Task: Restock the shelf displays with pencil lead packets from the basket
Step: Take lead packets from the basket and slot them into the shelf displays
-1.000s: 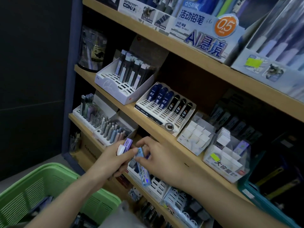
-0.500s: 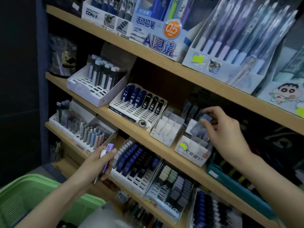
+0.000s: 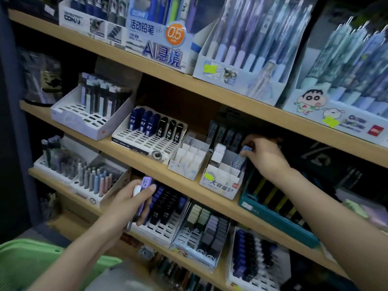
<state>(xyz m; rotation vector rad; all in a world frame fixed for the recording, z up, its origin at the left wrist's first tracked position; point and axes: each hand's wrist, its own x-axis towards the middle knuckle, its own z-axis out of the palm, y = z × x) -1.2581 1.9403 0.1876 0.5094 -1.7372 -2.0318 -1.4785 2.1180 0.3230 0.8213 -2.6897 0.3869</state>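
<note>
At three o'clock on the middle shelf point(image 3: 189, 181), the right hand point(image 3: 264, 156) slots a blue packet point(image 3: 241, 158) into the white display box point(image 3: 220, 181); left hand point(image 3: 128, 204), at seven, grips purple packets point(image 3: 144, 185) probably next, green basket point(image 3: 31, 263) below.

Head view looks down, close, at tilted shelves point(image 3: 189, 181).

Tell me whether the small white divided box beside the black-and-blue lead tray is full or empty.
Empty: the white divided box shows only bare cardboard cells, no packets in any visible one.
</note>
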